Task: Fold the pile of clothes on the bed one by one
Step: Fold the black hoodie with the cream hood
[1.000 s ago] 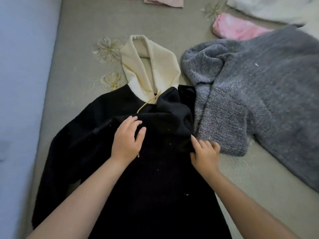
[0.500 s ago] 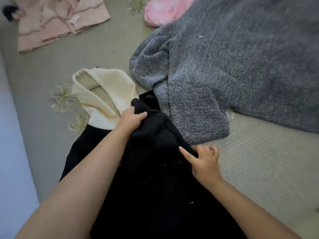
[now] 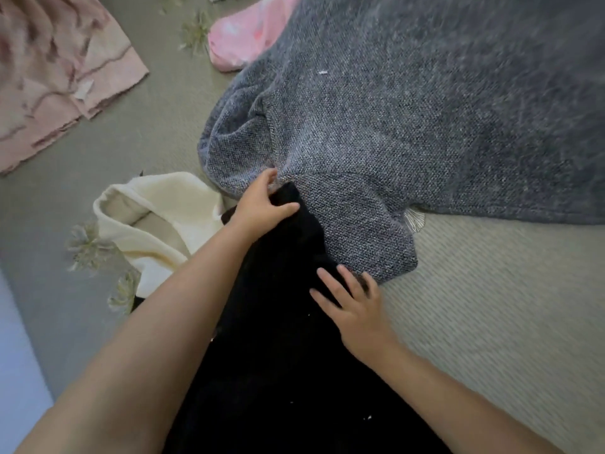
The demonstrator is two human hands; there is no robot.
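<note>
Dragging black fleece hoodie [image 3: 278,355] sleeve rightward since earlier: left hand [image 3: 262,208] clamped on it, right hand [image 3: 353,309] flat, fingers apart, probably pinning fold; sleeve fold underway.

grey-green bedspread [image 3: 491,322], embroidered flowers [image 3: 88,247]; pale wall [image 3: 16,355]

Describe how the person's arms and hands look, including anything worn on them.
Both forearms are bare right down to the frame's lower edge, with no sleeve showing. The left hand and the right hand wear no gloves, and no ring, watch or bracelet shows. The frame is slightly motion-blurred, so fine details such as the nails cannot be made out.
</note>
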